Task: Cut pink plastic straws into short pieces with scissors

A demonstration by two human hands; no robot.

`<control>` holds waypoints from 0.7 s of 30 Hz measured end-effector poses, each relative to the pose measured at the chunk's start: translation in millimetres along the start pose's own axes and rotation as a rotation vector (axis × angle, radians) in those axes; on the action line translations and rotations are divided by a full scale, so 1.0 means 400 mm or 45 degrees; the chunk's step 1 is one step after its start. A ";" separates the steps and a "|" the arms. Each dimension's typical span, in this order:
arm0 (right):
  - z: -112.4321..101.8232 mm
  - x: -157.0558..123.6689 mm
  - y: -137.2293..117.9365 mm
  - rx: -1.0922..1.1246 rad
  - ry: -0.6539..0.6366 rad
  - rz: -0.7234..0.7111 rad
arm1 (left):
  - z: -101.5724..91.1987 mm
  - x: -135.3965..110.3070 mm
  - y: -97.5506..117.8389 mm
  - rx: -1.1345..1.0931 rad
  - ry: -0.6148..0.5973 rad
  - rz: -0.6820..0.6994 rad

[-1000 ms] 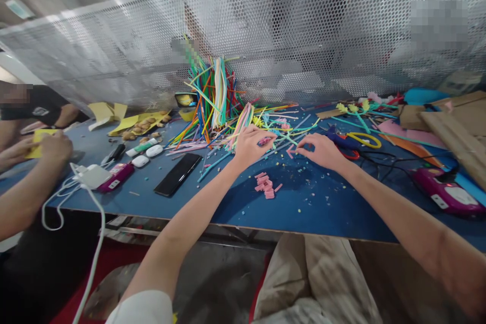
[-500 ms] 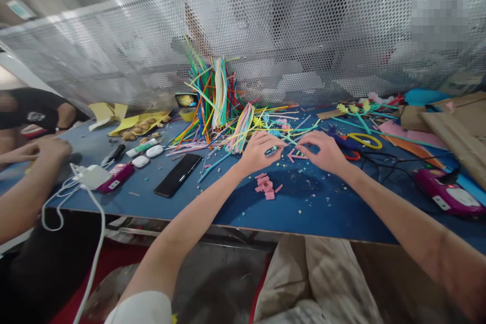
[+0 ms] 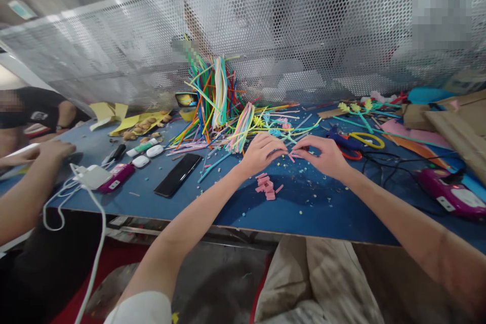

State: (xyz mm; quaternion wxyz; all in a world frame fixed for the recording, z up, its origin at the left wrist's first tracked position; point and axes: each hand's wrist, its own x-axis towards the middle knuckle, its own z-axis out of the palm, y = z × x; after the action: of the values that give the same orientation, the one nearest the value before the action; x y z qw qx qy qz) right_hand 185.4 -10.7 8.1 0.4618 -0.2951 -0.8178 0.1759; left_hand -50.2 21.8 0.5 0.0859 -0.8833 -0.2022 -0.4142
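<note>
Over the middle of the blue table, my left hand (image 3: 261,154) and my right hand (image 3: 322,156) nearly meet at the fingertips. My right thumb and forefinger pinch a small pink pipe cleaner piece (image 3: 291,157). The left fingers are closed too, their tips beside that piece; whatever lies between them is too small to make out. Just in front of my hands lies a little pile of short pink pipe cleaner pieces (image 3: 267,187). Behind them rests a loose bundle of pastel pipe cleaners (image 3: 243,129), with light blue and yellow twisted shapes (image 3: 274,132) alongside.
Many coloured pipe cleaners (image 3: 212,96) stand against the perforated metal panel (image 3: 304,25). A black phone (image 3: 178,175) lies left of my forearm. On the right are yellow-handled scissors (image 3: 366,140), black cables and a purple power strip (image 3: 451,192). A co-worker's arm (image 3: 36,177) rests at far left.
My right hand has shifted slightly left and down, closing the gap to my left hand. The pink piece between them now shows at the right fingertips.
</note>
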 end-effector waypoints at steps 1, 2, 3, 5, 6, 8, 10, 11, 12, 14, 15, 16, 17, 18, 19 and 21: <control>0.001 0.000 -0.004 0.016 -0.006 0.008 | -0.001 0.000 0.000 0.011 -0.008 -0.002; 0.003 0.000 -0.006 0.028 -0.011 0.015 | -0.002 0.000 0.000 0.020 -0.015 -0.001; 0.004 0.000 -0.008 0.037 -0.015 0.020 | -0.002 0.000 0.000 0.027 -0.022 0.004; 0.005 -0.001 -0.008 0.046 -0.023 0.025 | -0.003 0.000 0.001 0.035 -0.028 0.020; 0.006 -0.002 -0.007 0.045 -0.028 0.026 | -0.002 0.000 0.001 0.038 -0.031 0.027; 0.008 -0.003 -0.004 0.040 -0.039 0.023 | -0.001 0.000 0.001 0.034 -0.031 0.046; 0.010 -0.004 -0.002 0.043 -0.046 0.009 | 0.001 -0.002 0.001 0.018 -0.027 0.066; 0.011 -0.004 -0.002 0.049 -0.046 0.002 | 0.002 -0.003 0.001 0.010 -0.027 0.070; 0.012 -0.004 -0.002 0.055 -0.049 -0.002 | 0.003 -0.004 0.001 0.004 -0.030 0.069; 0.014 -0.004 -0.002 0.065 -0.055 -0.004 | 0.005 -0.007 -0.001 0.003 -0.038 0.060; 0.014 -0.004 -0.003 0.068 -0.060 -0.001 | 0.005 -0.008 -0.001 0.003 -0.037 0.055; 0.014 -0.004 -0.003 0.071 -0.063 0.001 | 0.006 -0.009 -0.002 0.001 -0.036 0.054; 0.014 -0.004 -0.004 0.073 -0.064 0.004 | 0.006 -0.010 -0.003 -0.001 -0.035 0.053; 0.014 -0.004 -0.004 0.077 -0.066 0.004 | 0.006 -0.010 -0.003 -0.003 -0.039 0.054; 0.014 -0.004 -0.004 0.081 -0.067 0.003 | 0.005 -0.011 -0.003 -0.002 -0.046 0.052; 0.014 -0.005 -0.002 0.089 -0.072 0.001 | 0.005 -0.010 -0.003 0.005 -0.070 0.046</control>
State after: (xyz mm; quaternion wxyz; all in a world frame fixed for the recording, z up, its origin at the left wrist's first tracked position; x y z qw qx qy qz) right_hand 181.0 -12.8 4.4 0.4485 -0.2739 -0.8237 0.2128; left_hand -51.7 22.3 -3.9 0.0895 -0.8977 -0.1892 -0.3878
